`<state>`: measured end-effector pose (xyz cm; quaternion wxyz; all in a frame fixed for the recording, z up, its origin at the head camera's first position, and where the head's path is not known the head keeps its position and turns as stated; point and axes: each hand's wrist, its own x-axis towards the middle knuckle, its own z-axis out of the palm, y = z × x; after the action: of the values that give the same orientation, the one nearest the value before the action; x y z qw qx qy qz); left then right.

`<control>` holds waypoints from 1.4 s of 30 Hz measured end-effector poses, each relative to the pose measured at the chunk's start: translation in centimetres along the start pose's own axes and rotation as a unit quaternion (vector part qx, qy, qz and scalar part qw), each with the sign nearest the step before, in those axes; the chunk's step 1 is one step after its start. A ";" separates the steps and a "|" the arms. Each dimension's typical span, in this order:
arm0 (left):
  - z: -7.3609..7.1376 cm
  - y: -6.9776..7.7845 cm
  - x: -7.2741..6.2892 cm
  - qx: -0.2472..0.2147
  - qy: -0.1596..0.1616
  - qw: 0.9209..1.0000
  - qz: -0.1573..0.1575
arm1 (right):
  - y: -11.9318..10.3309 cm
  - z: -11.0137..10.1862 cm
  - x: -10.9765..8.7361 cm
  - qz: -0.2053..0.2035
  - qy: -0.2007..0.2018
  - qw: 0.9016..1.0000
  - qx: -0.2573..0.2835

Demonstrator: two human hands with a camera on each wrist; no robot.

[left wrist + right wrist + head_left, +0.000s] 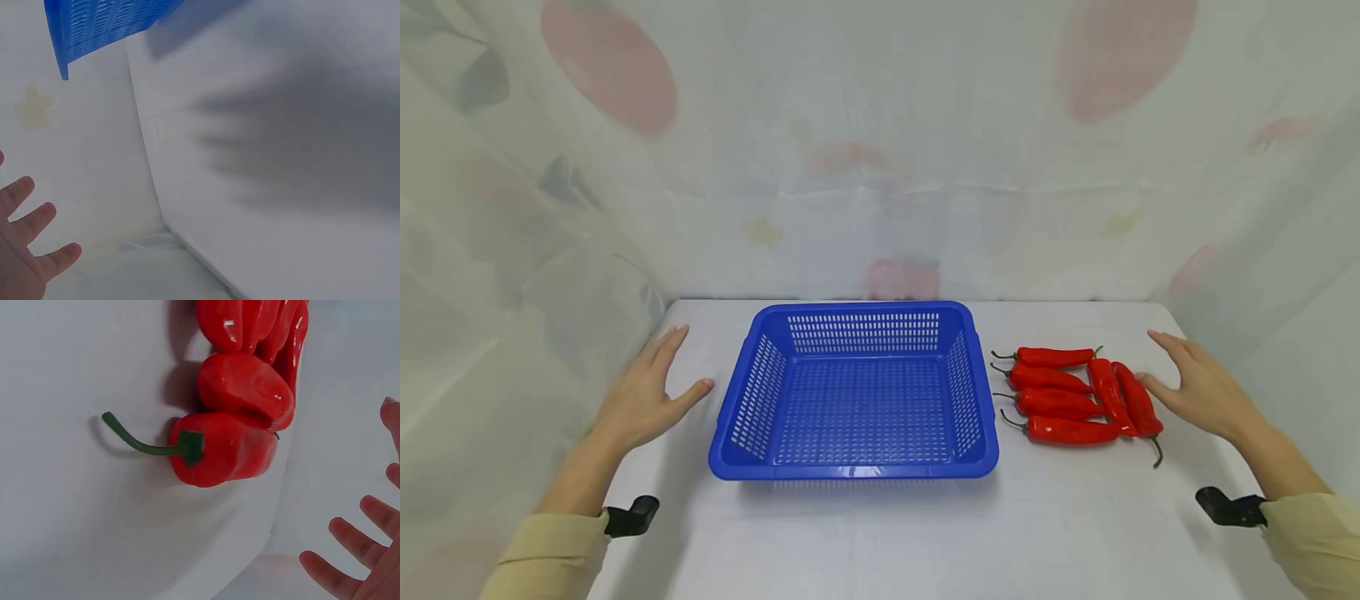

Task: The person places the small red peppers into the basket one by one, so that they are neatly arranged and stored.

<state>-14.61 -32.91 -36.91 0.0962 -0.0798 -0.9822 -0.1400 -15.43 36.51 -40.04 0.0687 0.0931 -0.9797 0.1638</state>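
Observation:
Several red chili peppers point(1060, 404) with green stems lie on the white table to the right of a blue plastic basket point(850, 473). Some are stacked in rows with stems toward the basket, and two lean upright-wise at their right end. My right hand point(1206, 387) hovers beside the rightmost pepper point(215, 450), fingers spread and holding nothing. Left of the basket, my left hand point(643, 396) is raised with fingers spread and thumb out, also holding nothing. In the left wrist view, a corner of the basket point(106, 28) shows at the top, apart from the fingers.
The basket has slotted walls and a mesh floor with nothing in it. Pale printed curtains point(880, 167) close off the back and both sides of the white table point(880, 542). Black straps point(631, 517) sit at both sleeve cuffs.

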 end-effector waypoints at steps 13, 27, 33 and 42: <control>0.6 0.3 0.1 -0.089 -0.003 0.995 -0.048 | 1.0 1.4 -0.2 0.025 -0.024 0.999 0.026; 1.6 0.4 0.1 -0.189 0.054 0.980 -0.033 | 1.6 2.7 -0.1 0.055 -0.074 0.995 0.043; 2.1 0.5 0.0 -0.220 0.052 0.973 -0.043 | 2.0 3.3 0.2 0.058 -0.085 0.993 0.049; 2.7 0.8 -0.1 -0.253 0.007 0.966 -0.055 | 2.3 4.1 0.2 0.069 -0.092 0.992 0.059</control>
<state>-14.86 -31.40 -39.27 0.0715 -0.0461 -0.9170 -0.3897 -16.54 37.25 -44.59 -0.0387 0.0442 -0.9745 0.2167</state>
